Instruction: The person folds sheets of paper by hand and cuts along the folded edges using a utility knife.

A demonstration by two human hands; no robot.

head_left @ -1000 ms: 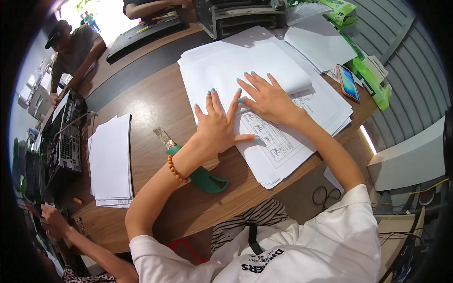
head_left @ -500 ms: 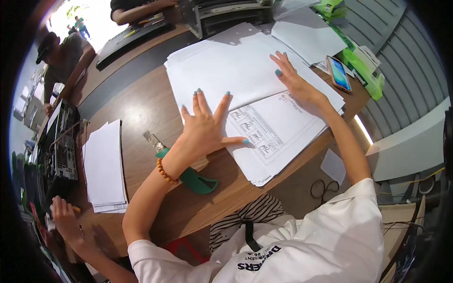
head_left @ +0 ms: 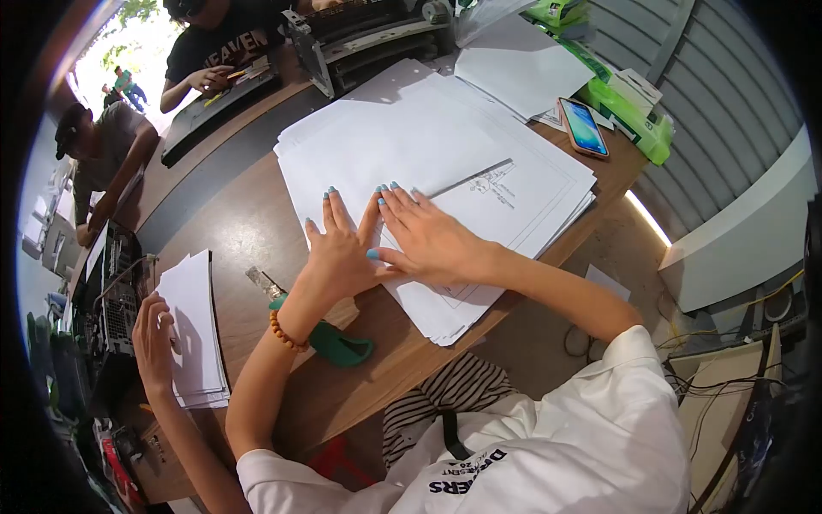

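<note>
A large stack of white sheets lies on the wooden desk. Its top sheet is folded over, with the blank side up, and a printed drawing shows beside the fold. My left hand, wearing a beaded bracelet, rests flat on the stack's near left part with its fingers spread. Beside it, my right hand presses flat on the paper near the fold, thumb apart and fingertips next to my left index finger. Below my left wrist is a green tape dispenser-like object, partly hidden by the wrist.
Another paper pile lies at left, with a co-worker's hand by it. A phone and green packages sit at the far right. A dark machine stands at the back. Other people work across the desk.
My right hand has slid left and toward me along the fold, and now lies against my left hand. The co-worker's hand has moved up to the left pile. The camera view has shifted slightly.
</note>
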